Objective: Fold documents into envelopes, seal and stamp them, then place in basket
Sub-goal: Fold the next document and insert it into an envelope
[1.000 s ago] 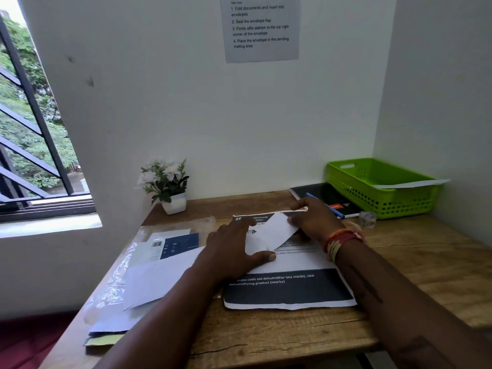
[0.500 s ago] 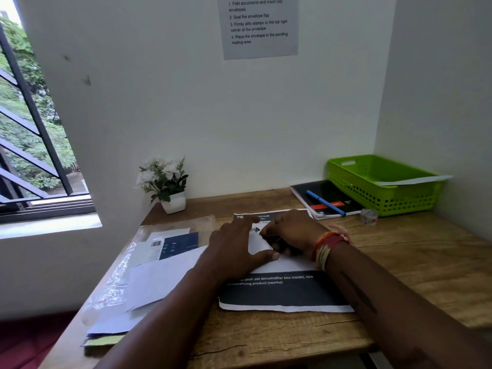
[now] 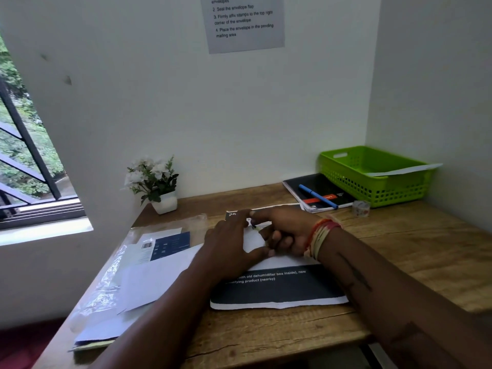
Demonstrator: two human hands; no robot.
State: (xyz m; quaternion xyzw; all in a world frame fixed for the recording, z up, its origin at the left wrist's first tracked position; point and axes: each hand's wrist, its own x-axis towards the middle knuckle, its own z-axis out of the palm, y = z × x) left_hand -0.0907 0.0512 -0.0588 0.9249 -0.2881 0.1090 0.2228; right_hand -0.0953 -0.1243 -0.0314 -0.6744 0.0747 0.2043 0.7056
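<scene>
— Paper [image 3: 279, 288] lies flat on our wooden table [image 3: 399, 262], right in front of us. It has a dark band with white words near our edge, and we see a white fold of it between our two hands.

— Where are our hands?

— Both rest on the paper. Our left hand [image 3: 229, 249] lies flat, its fingers [image 3: 239, 222] straight and pressing down, with the thumb stuck out to the right. Our right hand [image 3: 285, 230] has one finger pointing left along the far edge of the sheet. Its other fingers are curled in. We cannot tell if they pinch the fold or hold nothing.

— And the basket?

— Our green basket [image 3: 378, 187] sits in the far right corner, well apart from our hands. A white envelope [image 3: 404, 169] lies across its rim and pokes out past the side.

— What else do we see?

— A black notebook [image 3: 319, 193] with a blue pen [image 3: 318, 196] on top lies just beside the basket. A small roll of tape [image 3: 361, 208] stands near it. On our left we have loose white sheets [image 3: 157, 275] on a clear plastic bag [image 3: 106, 283]. A little white pot of flowers [image 3: 154, 182] stands by the wall.
</scene>
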